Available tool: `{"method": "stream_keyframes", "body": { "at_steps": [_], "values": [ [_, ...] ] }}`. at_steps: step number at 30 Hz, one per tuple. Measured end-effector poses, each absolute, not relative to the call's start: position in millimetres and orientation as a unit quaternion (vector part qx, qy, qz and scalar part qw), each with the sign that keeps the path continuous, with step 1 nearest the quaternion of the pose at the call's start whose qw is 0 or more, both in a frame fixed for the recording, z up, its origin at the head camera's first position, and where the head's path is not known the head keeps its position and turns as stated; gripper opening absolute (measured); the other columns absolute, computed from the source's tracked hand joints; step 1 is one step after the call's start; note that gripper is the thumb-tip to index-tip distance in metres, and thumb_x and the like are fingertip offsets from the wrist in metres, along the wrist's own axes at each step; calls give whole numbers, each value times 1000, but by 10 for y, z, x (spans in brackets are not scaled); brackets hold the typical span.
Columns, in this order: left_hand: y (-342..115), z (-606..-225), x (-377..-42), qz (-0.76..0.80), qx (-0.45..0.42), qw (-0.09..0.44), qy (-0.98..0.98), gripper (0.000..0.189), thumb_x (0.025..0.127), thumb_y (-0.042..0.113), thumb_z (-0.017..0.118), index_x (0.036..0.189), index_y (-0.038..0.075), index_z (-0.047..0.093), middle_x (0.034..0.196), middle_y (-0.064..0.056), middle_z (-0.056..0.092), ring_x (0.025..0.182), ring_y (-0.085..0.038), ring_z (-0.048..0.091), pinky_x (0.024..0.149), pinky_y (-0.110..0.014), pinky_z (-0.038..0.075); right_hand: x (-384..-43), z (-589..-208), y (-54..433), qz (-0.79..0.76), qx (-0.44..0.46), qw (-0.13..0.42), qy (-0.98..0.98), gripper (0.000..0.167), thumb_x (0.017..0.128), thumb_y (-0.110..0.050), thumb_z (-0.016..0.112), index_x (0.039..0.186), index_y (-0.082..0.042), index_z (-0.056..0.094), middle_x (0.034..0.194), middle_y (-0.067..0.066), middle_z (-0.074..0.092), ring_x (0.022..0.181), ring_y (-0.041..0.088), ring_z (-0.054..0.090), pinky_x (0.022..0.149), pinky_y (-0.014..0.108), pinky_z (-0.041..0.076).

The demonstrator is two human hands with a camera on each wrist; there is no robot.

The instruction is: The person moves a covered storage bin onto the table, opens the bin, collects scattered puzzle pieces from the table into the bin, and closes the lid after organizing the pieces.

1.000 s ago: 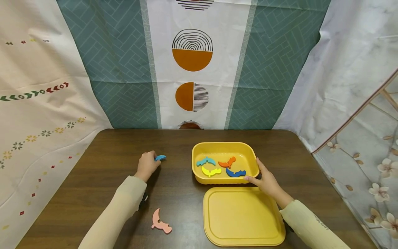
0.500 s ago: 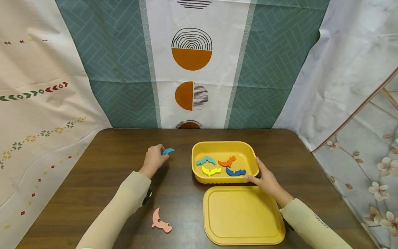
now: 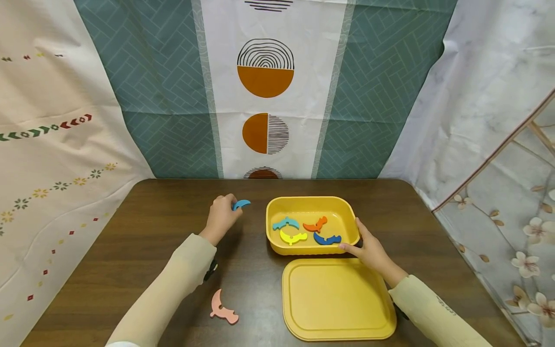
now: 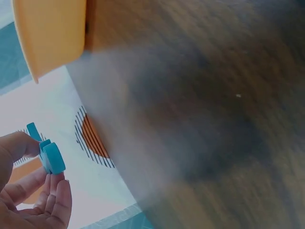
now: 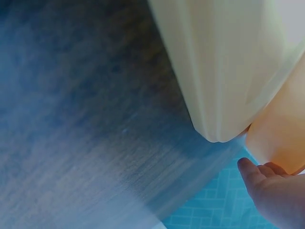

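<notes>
At the left, the left hand (image 3: 222,217) held a blue piece (image 3: 241,204), its fingers drawn narrow: the left wrist view showed the thumb on one side and fingertips on the other. So thin a piece probably offered little to hold but its edges. It appeared raised off the counter (image 3: 143,241), to the left of the box and apart from it, its curved tip pointing right.

Nearer the person, a pink piece (image 3: 225,313) lay flat on the counter, touched by neither hand.

Right of these stood the yellow box (image 3: 303,249), upright and uncovered. Four pieces lay flat inside: turquoise (image 3: 285,221) at the left, yellow (image 3: 293,239) just in front of it, orange (image 3: 315,226) farther right, and dark blue (image 3: 327,240) near the front wall. Spread in one layer, each showed plainly from above. The yellow lid (image 3: 339,299) lay flat just in front of the box, leaving its mouth unblocked; whether their edges touched, I cannot tell.

At the far right, the right hand (image 3: 368,246) gripped the box's near right corner, thumb at the front rim and fingers set wide along the right side, seemingly to steady it.
</notes>
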State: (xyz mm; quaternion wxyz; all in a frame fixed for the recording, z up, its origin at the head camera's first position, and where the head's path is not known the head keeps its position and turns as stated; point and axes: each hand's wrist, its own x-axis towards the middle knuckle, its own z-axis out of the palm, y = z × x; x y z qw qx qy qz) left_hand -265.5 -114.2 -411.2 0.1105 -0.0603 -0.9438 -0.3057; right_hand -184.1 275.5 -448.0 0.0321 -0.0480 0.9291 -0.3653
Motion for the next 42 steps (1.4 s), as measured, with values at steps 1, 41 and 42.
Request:
{"method": "stream_keyframes", "body": {
  "at_steps": [1, 41, 42],
  "values": [
    [-1136, -4097, -2658, -306, -61, 110, -944, 20, 80, 7, 61, 96, -5, 64, 90, -20, 60, 78, -28, 52, 67, -40, 48, -1844, -4481, 2753, -365, -48, 32, 929, 103, 86, -45, 66, 151, 3, 3, 154, 29, 14, 137, 48, 23, 107, 60, 26],
    [-280, -3867, -2840, -337, -143, 104, -925, 23, 87, 15, 68, 106, 2, 65, 99, -15, 60, 84, -25, 59, 76, -34, 54, -1855, -4487, 2750, -368, -47, 28, 928, 101, 86, -42, 67, 151, 3, 5, 154, 29, 15, 138, 48, 22, 108, 61, 24],
    [-261, -3871, -2843, -338, -148, 104, -924, 23, 87, 16, 68, 106, 2, 65, 98, -15, 60, 84, -24, 59, 76, -33, 54, -1854, -4484, 2750, -368, -47, 28, 928, 101, 86, -41, 67, 151, 3, 4, 154, 29, 15, 137, 48, 22, 108, 61, 24]
  ]
}}
